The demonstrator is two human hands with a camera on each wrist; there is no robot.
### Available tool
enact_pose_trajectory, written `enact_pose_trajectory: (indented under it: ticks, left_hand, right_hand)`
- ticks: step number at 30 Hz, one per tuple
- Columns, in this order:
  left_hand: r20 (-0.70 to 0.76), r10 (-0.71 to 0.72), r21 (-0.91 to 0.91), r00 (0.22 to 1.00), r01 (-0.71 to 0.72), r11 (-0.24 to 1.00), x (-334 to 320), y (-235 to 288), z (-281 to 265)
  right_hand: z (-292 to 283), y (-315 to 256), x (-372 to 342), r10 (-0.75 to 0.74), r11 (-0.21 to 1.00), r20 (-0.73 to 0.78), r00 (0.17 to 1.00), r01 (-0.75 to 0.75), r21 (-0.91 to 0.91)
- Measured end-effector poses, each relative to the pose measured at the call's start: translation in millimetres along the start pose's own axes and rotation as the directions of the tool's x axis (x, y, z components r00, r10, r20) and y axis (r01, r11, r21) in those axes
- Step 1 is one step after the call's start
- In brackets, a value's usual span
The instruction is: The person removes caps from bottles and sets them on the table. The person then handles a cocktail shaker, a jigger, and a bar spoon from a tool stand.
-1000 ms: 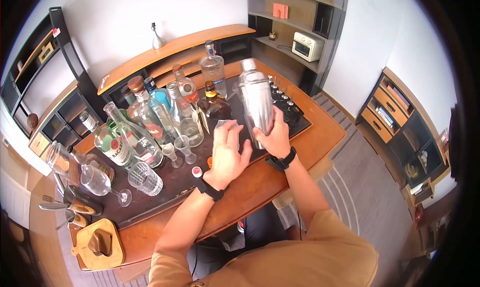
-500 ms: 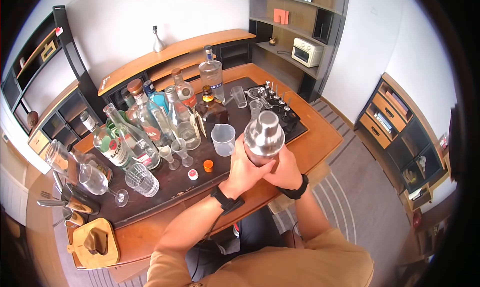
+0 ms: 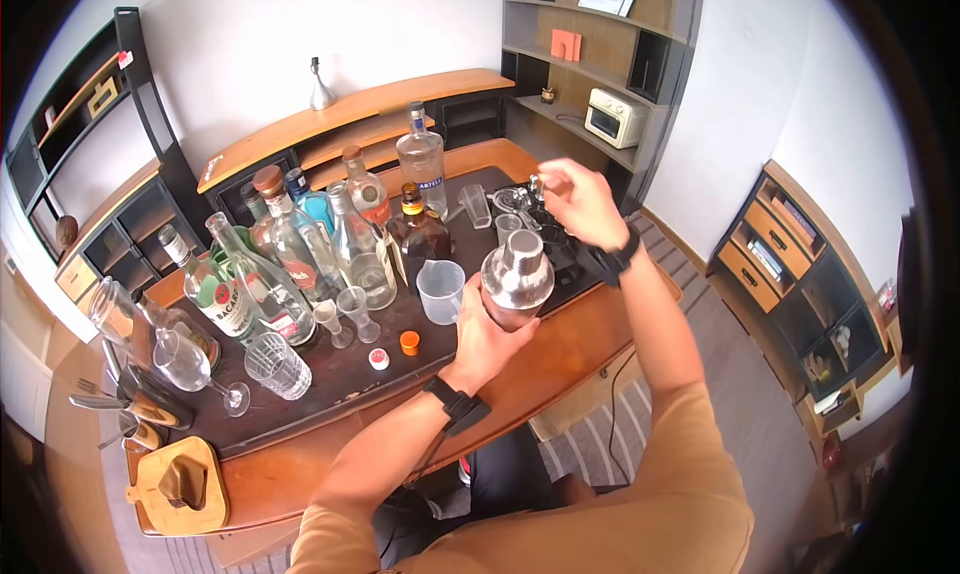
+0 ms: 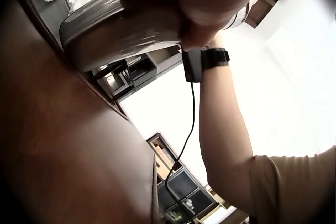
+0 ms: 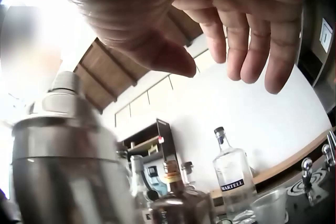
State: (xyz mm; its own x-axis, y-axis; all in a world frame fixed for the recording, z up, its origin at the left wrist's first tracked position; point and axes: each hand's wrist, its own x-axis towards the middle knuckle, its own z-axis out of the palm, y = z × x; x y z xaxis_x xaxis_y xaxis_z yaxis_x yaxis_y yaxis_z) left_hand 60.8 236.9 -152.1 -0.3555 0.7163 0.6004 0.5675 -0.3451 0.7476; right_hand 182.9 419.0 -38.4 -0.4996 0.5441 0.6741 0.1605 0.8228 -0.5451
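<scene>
A steel cocktail shaker with its cap on is gripped by the left hand, whose fingers wrap its side near the table's front edge. In the left wrist view the shaker's metal body lies under the curled fingers. The right hand is raised to the right of and beyond the shaker, holding nothing. Its fingers hang loosely apart in the right wrist view, with the shaker at the left. A plastic measuring jug stands just left of the left hand.
Several bottles crowd the table's left and middle. Two small stemmed glasses, an orange cap, a red-and-white cap and a tumbler stand in front. Pourers and a strainer lie at the back right; a wooden board is front left.
The left hand came to the shaker, and both hands held it half a second ago, lower and nearer the body. The right hand has since let go and moved up and right.
</scene>
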Motion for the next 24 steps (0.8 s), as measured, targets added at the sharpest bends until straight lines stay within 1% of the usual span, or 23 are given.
enact_pose_trajectory:
  ticks: [1, 3, 4, 5, 6, 7, 8, 9, 10, 11, 12, 13, 14, 15, 17, 18, 19, 21, 22, 24]
  left_hand:
    - [-0.005, -0.001, 0.0, 1.0, 0.001, 1.0, 1, -1, -1]
    - [0.045, -0.063, -0.052, 0.997, 0.065, 0.997, 2, 0, -3]
    - [0.048, -0.064, -0.055, 0.997, 0.066, 0.996, 2, -1, -4]
    - [0.059, -0.099, -0.056, 0.993, 0.102, 0.993, 2, -3, -4]
    - [0.073, -0.133, -0.057, 0.988, 0.137, 0.989, 3, -3, -4]
    - [0.077, -0.132, -0.059, 0.988, 0.137, 0.989, 3, -3, -4]
    - [0.067, -0.129, -0.049, 0.989, 0.132, 0.99, 3, -2, -4]
    - [0.054, -0.126, -0.039, 0.991, 0.128, 0.991, 3, -2, -4]
    - [0.04, -0.086, -0.061, 0.995, 0.088, 0.994, 3, 0, -5]
    - [0.03, -0.09, -0.064, 0.995, 0.092, 0.994, 4, -1, -5]
    - [0.043, -0.094, -0.086, 0.995, 0.097, 0.992, 3, -2, -4]
    - [0.055, -0.098, -0.109, 0.994, 0.103, 0.989, 2, -2, -3]
    - [0.037, -0.104, -0.149, 0.994, 0.108, 0.983, 2, -2, -2]
    - [0.027, -0.113, -0.152, 0.993, 0.116, 0.982, 3, -3, -1]
    - [0.027, -0.025, -0.133, 0.999, 0.028, 0.991, 4, -3, -1]
    - [0.054, -0.091, -0.17, 0.994, 0.099, 0.98, 3, -2, -1]
    - [0.048, -0.1, -0.174, 0.994, 0.107, 0.979, 3, -3, -1]
    - [0.042, -0.042, -0.129, 0.998, 0.047, 0.991, 3, -5, 0]
    - [0.061, -0.07, -0.135, 0.996, 0.078, 0.988, 2, -6, 1]
    - [0.054, -0.077, -0.135, 0.996, 0.084, 0.987, 2, -7, 1]
  right_hand:
    - [6, 8, 20, -0.034, 0.998, 0.068, 0.997, 0.038, -0.054]
    - [28, 30, 56, -0.055, 0.993, 0.191, 0.98, 0.074, -0.091]
    - [38, 41, 72, -0.069, 0.983, 0.288, 0.955, 0.114, -0.142]
    - [47, 52, 88, -0.076, 0.969, 0.381, 0.921, 0.157, -0.188]
    - [60, 66, 103, -0.064, 0.949, 0.45, 0.891, 0.194, -0.248]
    - [73, 82, 115, -0.047, 0.924, 0.516, 0.855, 0.234, -0.302]
    - [86, 91, 124, -0.021, 0.921, 0.536, 0.844, 0.225, -0.318]
    - [94, 100, 132, 0.011, 0.91, 0.596, 0.803, 0.239, -0.338]
    - [101, 104, 140, 0.021, 0.887, 0.628, 0.778, 0.276, -0.371]
    - [109, 108, 147, 0.032, 0.86, 0.661, 0.75, 0.316, -0.401]
    - [115, 112, 153, 0.029, 0.859, 0.67, 0.742, 0.325, -0.397]
    - [122, 116, 159, 0.122, 0.808, 0.71, 0.693, 0.347, -0.477]
    - [130, 119, 162, 0.216, 0.747, 0.736, 0.641, 0.376, -0.548]
    - [136, 124, 162, 0.214, 0.747, 0.745, 0.631, 0.386, -0.542]
    - [145, 134, 159, 0.237, 0.76, 0.721, 0.651, 0.338, -0.555]
    - [149, 139, 160, 0.249, 0.746, 0.749, 0.614, 0.371, -0.553]
    - [155, 145, 160, 0.25, 0.745, 0.755, 0.606, 0.377, -0.549]
    - [166, 157, 160, 0.262, 0.738, 0.758, 0.597, 0.382, -0.556]
    - [168, 153, 161, 0.262, 0.739, 0.762, 0.591, 0.385, -0.553]
    - [170, 134, 162, 0.416, 0.703, 0.774, 0.477, 0.371, -0.606]
